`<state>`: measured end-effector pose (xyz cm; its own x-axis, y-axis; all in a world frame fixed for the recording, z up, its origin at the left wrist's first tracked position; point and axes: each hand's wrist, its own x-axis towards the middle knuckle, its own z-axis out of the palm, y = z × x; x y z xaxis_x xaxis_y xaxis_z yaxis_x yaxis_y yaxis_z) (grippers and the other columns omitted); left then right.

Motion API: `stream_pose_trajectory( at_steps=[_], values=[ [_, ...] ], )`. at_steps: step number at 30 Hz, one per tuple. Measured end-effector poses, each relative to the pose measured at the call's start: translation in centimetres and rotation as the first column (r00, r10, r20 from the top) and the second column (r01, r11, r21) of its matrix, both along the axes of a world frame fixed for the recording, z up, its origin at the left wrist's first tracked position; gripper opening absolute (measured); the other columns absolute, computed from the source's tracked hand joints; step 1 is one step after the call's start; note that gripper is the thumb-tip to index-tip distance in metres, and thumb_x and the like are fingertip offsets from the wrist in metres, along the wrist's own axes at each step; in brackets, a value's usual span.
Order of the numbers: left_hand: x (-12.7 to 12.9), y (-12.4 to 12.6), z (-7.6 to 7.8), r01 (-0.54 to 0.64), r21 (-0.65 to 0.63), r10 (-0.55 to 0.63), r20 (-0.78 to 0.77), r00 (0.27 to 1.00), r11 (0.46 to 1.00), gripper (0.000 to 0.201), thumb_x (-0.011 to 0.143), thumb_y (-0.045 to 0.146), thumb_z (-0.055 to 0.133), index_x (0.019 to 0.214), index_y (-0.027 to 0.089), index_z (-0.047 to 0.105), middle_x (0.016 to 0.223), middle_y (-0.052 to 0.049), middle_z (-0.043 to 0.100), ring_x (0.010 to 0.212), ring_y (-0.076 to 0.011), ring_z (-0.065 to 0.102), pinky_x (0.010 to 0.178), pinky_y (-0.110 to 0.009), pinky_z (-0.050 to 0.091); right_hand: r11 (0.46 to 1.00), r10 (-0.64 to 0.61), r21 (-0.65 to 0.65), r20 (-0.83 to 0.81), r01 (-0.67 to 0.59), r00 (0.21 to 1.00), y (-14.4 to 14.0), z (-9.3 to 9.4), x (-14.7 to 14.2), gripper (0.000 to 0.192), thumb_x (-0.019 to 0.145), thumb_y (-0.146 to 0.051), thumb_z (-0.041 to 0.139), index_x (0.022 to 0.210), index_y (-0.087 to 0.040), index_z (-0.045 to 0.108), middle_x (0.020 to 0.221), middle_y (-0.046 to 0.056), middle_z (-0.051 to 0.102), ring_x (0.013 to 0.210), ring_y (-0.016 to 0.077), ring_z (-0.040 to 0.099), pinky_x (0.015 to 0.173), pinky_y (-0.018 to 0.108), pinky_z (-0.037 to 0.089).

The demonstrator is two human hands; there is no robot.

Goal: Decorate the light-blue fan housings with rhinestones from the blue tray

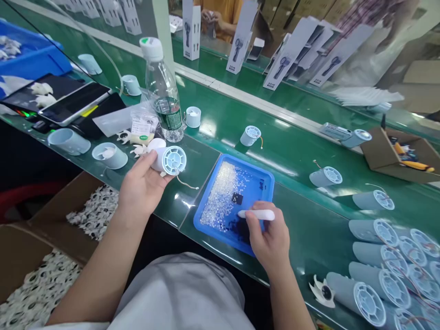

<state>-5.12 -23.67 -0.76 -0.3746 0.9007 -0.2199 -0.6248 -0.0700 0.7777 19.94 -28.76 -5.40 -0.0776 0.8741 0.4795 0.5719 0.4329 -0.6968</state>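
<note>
My left hand [142, 183] grips a pale blue cylindrical fan housing [169, 160] with its grille end facing right and a thin wire trailing from it. Over the blue tray [264, 176], my right hand [270, 238] holds a white pen-like tool [257, 214] with its tip pointing left. The tray carries a spread of tiny clear parts [222, 197] and a small black square piece [237, 198] just left of the tool tip.
Several more fan housings [373, 229] lie in a pile at the right, with a white fan blade [323, 291] beside them. A water bottle [163, 91], open cylinders [110, 156], a cardboard box [381, 151], product cartons [287, 55] and a co-worker's hands [211, 18] are beyond.
</note>
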Motion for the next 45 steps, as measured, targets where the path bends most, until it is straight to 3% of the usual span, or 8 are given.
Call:
stream_pose_trajectory(
  at_steps=[5, 12, 17, 24, 28, 30, 37, 45],
  values=[
    [-0.1, -0.6, 0.1, 0.040, 0.006, -0.040, 0.032, 0.999, 0.999, 0.004, 0.081, 0.020, 0.065, 0.084, 0.018, 0.065, 0.099, -0.004, 0.068, 0.097, -0.0176, 0.062, 0.082, -0.030, 0.057, 0.997, 0.070, -0.012, -0.137, -0.073, 0.988, -1.0, -0.5, -1.0, 0.008, 0.090, -0.018, 0.056, 0.094, -0.024, 0.054, 0.084, 0.001, 0.061, 0.078, 0.0163, 0.062, 0.068, 0.029, 0.050],
    [0.0, -1.0, -0.3, 0.106, -0.009, -0.106, 0.040, 0.994, 0.994, 0.011, 0.079, 0.021, 0.068, 0.075, 0.017, 0.059, 0.083, -0.001, 0.067, 0.081, -0.0127, 0.063, 0.082, -0.027, 0.055, 0.991, 0.129, -0.026, -0.084, -0.131, 0.988, -0.9, -0.5, -1.5, 0.005, 0.090, -0.018, 0.054, 0.090, -0.023, 0.054, 0.083, 0.001, 0.061, 0.076, 0.0166, 0.062, 0.066, 0.030, 0.050],
    [0.1, -1.1, -0.8, 0.129, -0.022, -0.129, 0.025, 0.991, 0.991, 0.013, 0.077, 0.020, 0.070, 0.074, 0.017, 0.058, 0.079, 0.000, 0.065, 0.073, -0.0112, 0.062, 0.071, -0.024, 0.053, 0.987, 0.145, -0.057, -0.063, -0.148, 0.987, -0.9, -0.4, -1.4, 0.004, 0.091, -0.020, 0.054, 0.089, -0.024, 0.054, 0.083, 0.001, 0.060, 0.076, 0.0164, 0.062, 0.066, 0.031, 0.051],
    [0.2, -1.1, -1.0, 0.146, -0.023, -0.146, -0.002, 0.989, 0.989, 0.011, 0.078, 0.021, 0.069, 0.075, 0.017, 0.058, 0.079, -0.001, 0.064, 0.072, -0.0113, 0.061, 0.068, -0.024, 0.050, 0.993, -0.046, -0.115, -0.200, 0.024, 0.979, -1.2, -1.4, -1.0, 0.006, 0.091, -0.025, 0.056, 0.095, -0.023, 0.053, 0.089, 0.003, 0.059, 0.075, 0.0165, 0.062, 0.065, 0.032, 0.053],
    [0.2, -1.3, -1.0, 0.150, -0.028, -0.150, -0.005, 0.989, 0.988, 0.013, 0.079, 0.023, 0.068, 0.074, 0.017, 0.058, 0.079, -0.001, 0.063, 0.072, -0.0113, 0.060, 0.068, -0.024, 0.049, 0.979, -0.203, -0.085, -0.300, 0.186, 0.932, -0.3, -0.7, -0.7, 0.009, 0.090, -0.027, 0.058, 0.094, -0.022, 0.052, 0.088, 0.001, 0.056, 0.065, 0.0120, 0.059, 0.058, 0.027, 0.052],
    [0.3, -1.4, -0.9, 0.154, -0.018, -0.154, 0.002, 0.988, 0.988, 0.014, 0.079, 0.024, 0.068, 0.073, 0.017, 0.057, 0.079, -0.001, 0.062, 0.073, -0.0113, 0.059, 0.069, -0.024, 0.049, 0.972, -0.233, -0.106, -0.317, 0.210, 0.919, 0.0, -0.3, -0.5, 0.009, 0.091, -0.027, 0.058, 0.094, -0.021, 0.052, 0.088, 0.000, 0.055, 0.057, 0.0094, 0.057, 0.052, 0.025, 0.050],
    [0.5, -1.5, -0.9, 0.174, -0.009, -0.174, 0.023, 0.984, 0.985, 0.012, 0.080, 0.023, 0.067, 0.075, 0.016, 0.058, 0.079, 0.000, 0.061, 0.073, -0.0102, 0.059, 0.068, -0.023, 0.049, 0.986, 0.024, -0.158, -0.200, -0.056, 0.979, -0.7, -1.3, -0.4, 0.006, 0.090, -0.023, 0.057, 0.095, -0.023, 0.053, 0.086, 0.001, 0.059, 0.070, 0.0152, 0.060, 0.061, 0.030, 0.051],
    [0.6, -1.6, -1.3, 0.186, -0.030, -0.185, 0.015, 0.983, 0.982, 0.014, 0.079, 0.022, 0.068, 0.075, 0.017, 0.055, 0.080, -0.001, 0.064, 0.073, -0.0112, 0.060, 0.067, -0.024, 0.049, 0.986, 0.079, -0.141, -0.112, -0.095, 0.990, -0.6, -0.8, -0.8, 0.003, 0.090, -0.023, 0.056, 0.092, -0.023, 0.053, 0.084, 0.002, 0.060, 0.073, 0.0169, 0.060, 0.064, 0.031, 0.050]
  ],
)
